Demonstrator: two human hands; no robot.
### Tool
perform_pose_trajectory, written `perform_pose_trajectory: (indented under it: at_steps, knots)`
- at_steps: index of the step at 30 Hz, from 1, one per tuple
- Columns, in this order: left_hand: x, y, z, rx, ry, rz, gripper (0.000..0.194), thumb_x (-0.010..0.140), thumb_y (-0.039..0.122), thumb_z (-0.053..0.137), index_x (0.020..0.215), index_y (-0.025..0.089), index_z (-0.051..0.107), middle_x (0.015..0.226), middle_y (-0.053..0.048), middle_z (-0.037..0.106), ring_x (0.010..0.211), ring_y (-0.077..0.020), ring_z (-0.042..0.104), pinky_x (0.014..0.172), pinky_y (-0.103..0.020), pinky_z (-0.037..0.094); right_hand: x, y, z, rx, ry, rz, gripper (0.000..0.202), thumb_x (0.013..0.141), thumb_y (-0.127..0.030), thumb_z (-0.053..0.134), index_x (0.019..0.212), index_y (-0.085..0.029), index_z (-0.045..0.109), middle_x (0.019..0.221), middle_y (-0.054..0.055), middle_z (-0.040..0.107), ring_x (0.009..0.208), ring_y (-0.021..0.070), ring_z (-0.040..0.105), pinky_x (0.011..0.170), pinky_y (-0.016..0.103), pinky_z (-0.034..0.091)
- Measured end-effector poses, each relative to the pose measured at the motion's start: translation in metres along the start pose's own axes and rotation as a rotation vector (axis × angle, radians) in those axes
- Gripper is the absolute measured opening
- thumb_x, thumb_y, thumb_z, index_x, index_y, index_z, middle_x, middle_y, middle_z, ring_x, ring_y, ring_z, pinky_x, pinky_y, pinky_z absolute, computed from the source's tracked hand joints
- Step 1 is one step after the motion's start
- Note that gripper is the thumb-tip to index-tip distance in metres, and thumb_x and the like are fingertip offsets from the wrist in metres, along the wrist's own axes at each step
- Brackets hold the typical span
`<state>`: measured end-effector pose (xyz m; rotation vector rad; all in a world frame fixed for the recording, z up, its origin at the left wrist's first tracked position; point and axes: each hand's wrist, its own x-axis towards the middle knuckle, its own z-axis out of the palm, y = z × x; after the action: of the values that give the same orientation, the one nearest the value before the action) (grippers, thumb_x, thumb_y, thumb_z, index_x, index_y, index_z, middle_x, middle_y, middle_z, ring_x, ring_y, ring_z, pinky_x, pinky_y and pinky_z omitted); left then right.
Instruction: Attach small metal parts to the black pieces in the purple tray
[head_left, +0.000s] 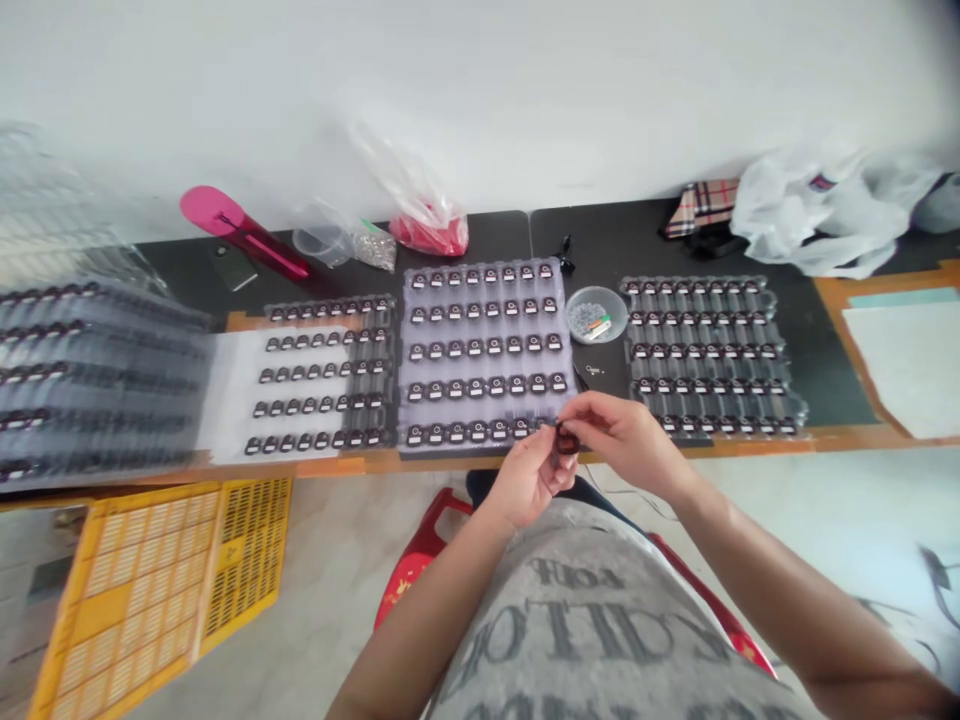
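Note:
In front of my body a small dark round part [568, 441] is pinched between my two hands, at the near edge of the table. My left hand [531, 474] is closed around its left side, and my right hand [616, 432] grips it from above and the right with bent fingers. The fingers hide much of it. Just beyond lies a pale purple tray [484, 370] with rows of small black parts bearing white labels. To its right stands a round clear bowl [577, 325] with many tiny clear pieces and a green-and-orange item inside.
More filled trays lie at the right [716, 370] and left [364, 375]; a tall tray stack [142, 375] stands far left. Along the wall are a pink object [217, 212], a red-filled bag [431, 235] and white plastic bags [810, 215]. A yellow crate [135, 570] sits below.

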<state>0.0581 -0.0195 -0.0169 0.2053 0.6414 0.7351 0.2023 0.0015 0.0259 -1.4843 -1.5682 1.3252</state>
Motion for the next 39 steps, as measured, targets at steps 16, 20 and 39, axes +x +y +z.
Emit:
perform_pose_trajectory:
  at_steps: [16, 20, 39]
  knots:
    - [-0.009, 0.006, 0.012, 0.390, 0.287, 0.259, 0.017, 0.076, 0.031, 0.062, 0.081, 0.015, 0.058, 0.055, 0.004, 0.043, 0.048, -0.0046, 0.035, 0.045, -0.018, 0.024, 0.007, 0.000, 0.000, 0.005, 0.150, 0.069, 0.010, 0.077, -0.023, 0.054, 0.084, -0.022, 0.061, 0.074, -0.001, 0.065, 0.067, 0.0123, 0.060, 0.063, 0.024, 0.048]
    - [-0.007, 0.007, 0.016, 0.410, 0.318, 0.256, 0.017, 0.075, 0.031, 0.063, 0.079, 0.016, 0.057, 0.055, 0.005, 0.045, 0.047, -0.0044, 0.038, 0.045, -0.017, 0.026, 0.006, 0.000, 0.002, 0.085, 0.167, 0.093, 0.009, 0.076, -0.025, 0.055, 0.082, -0.020, 0.061, 0.071, -0.002, 0.063, 0.063, 0.0115, 0.059, 0.060, 0.023, 0.047]
    - [-0.005, 0.014, 0.019, 0.576, 0.349, 0.348, 0.019, 0.078, 0.035, 0.058, 0.075, 0.016, 0.054, 0.054, 0.005, 0.042, 0.050, -0.0053, 0.035, 0.049, -0.018, 0.029, -0.014, -0.002, 0.004, -0.017, 0.365, -0.128, 0.013, 0.083, -0.018, 0.050, 0.087, -0.021, 0.062, 0.088, 0.003, 0.061, 0.080, 0.0139, 0.058, 0.072, 0.026, 0.048]
